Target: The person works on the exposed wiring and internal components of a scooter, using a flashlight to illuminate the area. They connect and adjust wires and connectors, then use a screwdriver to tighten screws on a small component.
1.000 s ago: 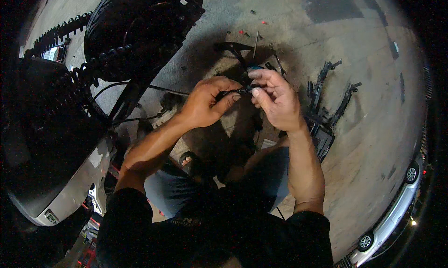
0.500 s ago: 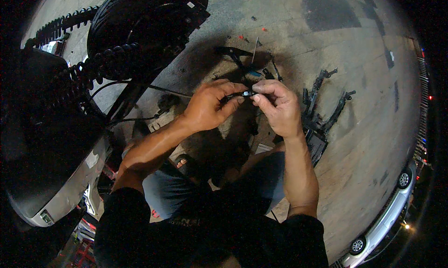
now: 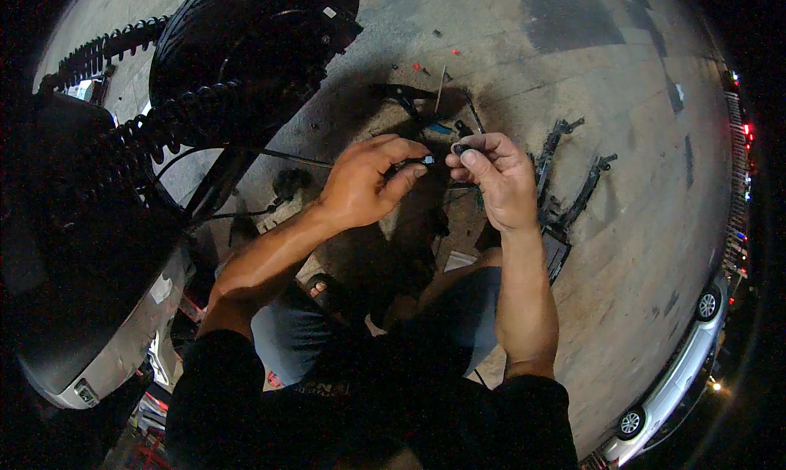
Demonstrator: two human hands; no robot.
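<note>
My left hand (image 3: 360, 182) is closed in a pinch on the end of a black cable (image 3: 299, 158), which runs in from the vehicle on the left. A small pale tip (image 3: 427, 160) of that cable end pokes out past the fingertips. Just to its right, my right hand (image 3: 506, 183) pinches a small, dark, rounded piece (image 3: 461, 149), possibly a cap; its exact kind is hard to make out. A narrow gap separates the two hands and what they hold.
At upper left is a black tyre (image 3: 192, 48), with coil-spring shock absorbers (image 3: 123, 48) beside it. A black bracket-like frame (image 3: 577, 179) lies right of my hands. Beyond them are dark parts, a thin rod (image 3: 442, 89) and small red bits (image 3: 416, 66). A silver car (image 3: 675, 372) stands far right.
My hands have drawn apart. The right hand has shifted slightly right and turned with the small dark piece in it, while the left stays nearly in place with the cable end.
</note>
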